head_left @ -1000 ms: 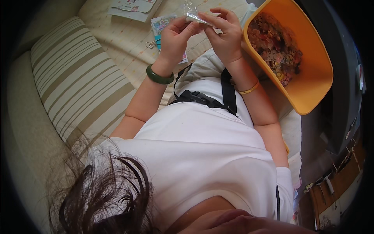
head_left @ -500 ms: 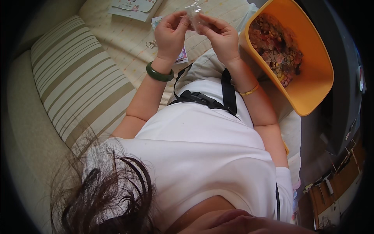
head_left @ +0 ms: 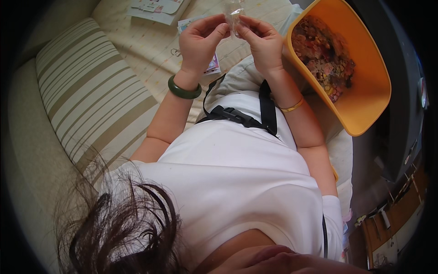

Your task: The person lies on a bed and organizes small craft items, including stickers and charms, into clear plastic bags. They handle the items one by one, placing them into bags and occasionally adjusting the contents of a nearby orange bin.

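Between my two hands, at the top of the view, is a small clear plastic bag point(head_left: 234, 17) that catches the light. My left hand point(head_left: 201, 42), with a dark green bangle at its wrist, pinches the bag's left edge between thumb and fingers. On the other side my right hand point(head_left: 262, 44) pinches the right edge the same way. Whether anything lies inside the bag I cannot make out. Under and beside my left hand lie small printed cards point(head_left: 212, 65), partly hidden by it, and a metal binder clip point(head_left: 175, 52).
To the right stands an orange bin point(head_left: 369, 98) holding a heap of small, multicoloured pieces. A white box point(head_left: 157, 11) lies at the far left on the patterned cover point(head_left: 137, 50). Beside me on the left is a striped cushion point(head_left: 91, 91). A dark surface borders the bin's right side.
The clear bag has shifted slightly to the right and now hangs straighter between my fingertips. My left hand has turned a little, and my right fingers have drawn slightly right.
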`<state>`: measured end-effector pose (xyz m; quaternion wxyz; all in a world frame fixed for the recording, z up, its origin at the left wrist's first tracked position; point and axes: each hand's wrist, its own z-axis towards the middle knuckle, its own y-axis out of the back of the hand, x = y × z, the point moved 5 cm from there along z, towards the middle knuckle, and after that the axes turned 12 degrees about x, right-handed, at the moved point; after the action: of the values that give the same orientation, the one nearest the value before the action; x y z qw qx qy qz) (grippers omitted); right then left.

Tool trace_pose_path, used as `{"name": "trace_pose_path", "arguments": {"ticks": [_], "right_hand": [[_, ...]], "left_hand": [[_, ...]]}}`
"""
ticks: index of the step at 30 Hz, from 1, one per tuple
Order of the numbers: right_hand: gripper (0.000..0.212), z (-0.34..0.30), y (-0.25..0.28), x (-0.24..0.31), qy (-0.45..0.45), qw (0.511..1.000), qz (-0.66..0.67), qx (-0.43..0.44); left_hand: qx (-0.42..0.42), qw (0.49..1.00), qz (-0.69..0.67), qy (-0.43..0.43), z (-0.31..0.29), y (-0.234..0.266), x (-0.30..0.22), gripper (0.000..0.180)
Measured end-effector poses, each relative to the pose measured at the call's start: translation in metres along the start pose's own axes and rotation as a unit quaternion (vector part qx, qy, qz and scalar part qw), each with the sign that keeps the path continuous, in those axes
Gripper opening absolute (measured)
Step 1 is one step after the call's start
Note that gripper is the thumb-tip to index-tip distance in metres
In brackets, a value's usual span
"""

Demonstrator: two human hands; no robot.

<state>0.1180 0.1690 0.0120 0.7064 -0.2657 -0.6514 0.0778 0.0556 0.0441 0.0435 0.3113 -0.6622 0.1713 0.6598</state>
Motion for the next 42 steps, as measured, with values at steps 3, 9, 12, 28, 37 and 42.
{"name": "trace_pose_path", "arguments": {"ticks": [3, 9, 12, 28, 37, 42], "right_hand": [[0.025, -0.001, -0.003, 0.004, 0.002, 0.999, -0.035, 0.019], [0.023, -0.002, -0.013, 0.013, 0.061, 0.992, -0.101, 0.055], [0.023, -0.004, -0.021, 0.028, 0.115, 0.966, -0.223, 0.055], [0.027, 0.000, 0.003, -0.002, -0.028, 0.985, 0.166, -0.025], [0.037, 0.002, -0.009, -0.015, -0.084, 0.983, 0.113, 0.119], [0.042, -0.003, -0.010, -0.007, -0.137, 0.977, 0.073, 0.146]], "left_hand": [[-0.014, 1.000, 0.010, -0.003, 0.002, 0.001, -0.001, 0.025], [-0.031, 0.997, -0.069, 0.032, 0.003, 0.007, 0.004, 0.020], [-0.035, 0.998, -0.051, 0.023, 0.004, 0.011, 0.008, 0.020], [0.008, 0.974, 0.218, -0.054, -0.007, -0.011, -0.003, 0.037], [0.071, 0.955, -0.276, 0.077, 0.005, -0.019, 0.002, 0.037], [0.036, 0.946, -0.318, 0.052, 0.010, -0.010, 0.013, 0.035]]}}
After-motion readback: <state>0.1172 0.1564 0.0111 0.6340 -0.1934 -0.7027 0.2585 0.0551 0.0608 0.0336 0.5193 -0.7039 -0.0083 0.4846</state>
